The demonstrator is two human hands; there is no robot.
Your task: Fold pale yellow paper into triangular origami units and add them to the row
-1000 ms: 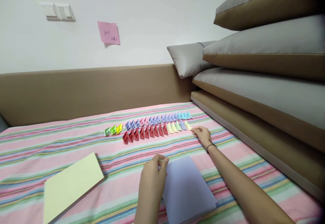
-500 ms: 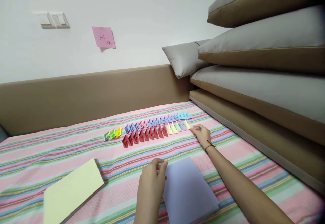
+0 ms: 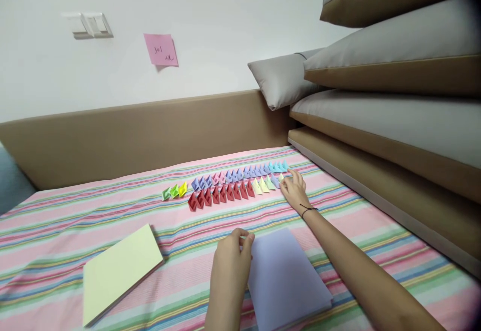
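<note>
Your right hand (image 3: 295,188) was at the end boat (image 3: 281,176), grip I cannot tell | your left hand (image 3: 233,252) by paper (image 3: 287,281), grip narrow | boats (image 3: 215,196) stood rowed, perhaps to group colours

Beyond purple paper stack (image 3: 287,281): free strip of striped cloth (image 3: 188,241), then row of red boats (image 3: 223,194) blocks. L of stack: left hand (image 3: 232,253), then free cloth btwn it & yellow pad (image 3: 122,273). R: forearm (image 3: 349,256).
</note>
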